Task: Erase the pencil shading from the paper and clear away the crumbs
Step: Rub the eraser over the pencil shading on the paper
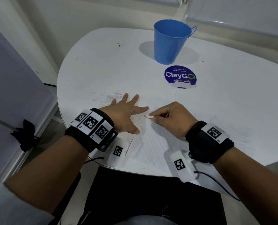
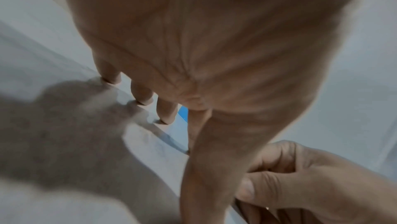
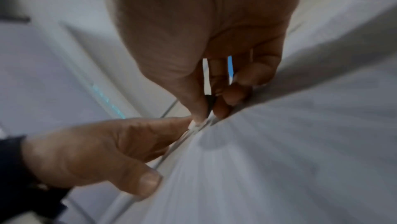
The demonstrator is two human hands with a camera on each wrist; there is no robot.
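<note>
**Eraser on shaded paper, left hand bracing the sheet**

Nearest the head camera: both forearms, each with a black wrist strap (image 1: 92,127) carrying white coded tags, over the near edge of the white rounded table (image 1: 102,65).

Task item: white sheet of paper (image 1: 148,143) with grey pencil shading, lying flat at the near edge of the table, between the two wrists. Shading runs in slanted strokes across the middle of the sheet. Crumbs too small to make out.

Small white block eraser (image 1: 148,116): pinched between thumb and fingertips of the right hand (image 1: 170,118), its free end touching the paper near the sheet's far left part. Right wrist view blurred; the pinch shows there (image 3: 194,124), eraser tip on the paper.

Left hand (image 1: 125,114): flat, fingers spread and straight, palm down on the left part of the sheet and the table beside it, grasping nothing. Index fingertip just beside the eraser. Left wrist view confirms fingertips (image 2: 111,76) resting on the surface.

Outward: round dark blue "ClayGo" sticker (image 1: 180,76) toward the table's middle, well apart from the sheet. Blue metal bucket with wire handle (image 1: 171,42) upright beyond it, near the far edge.
</note>
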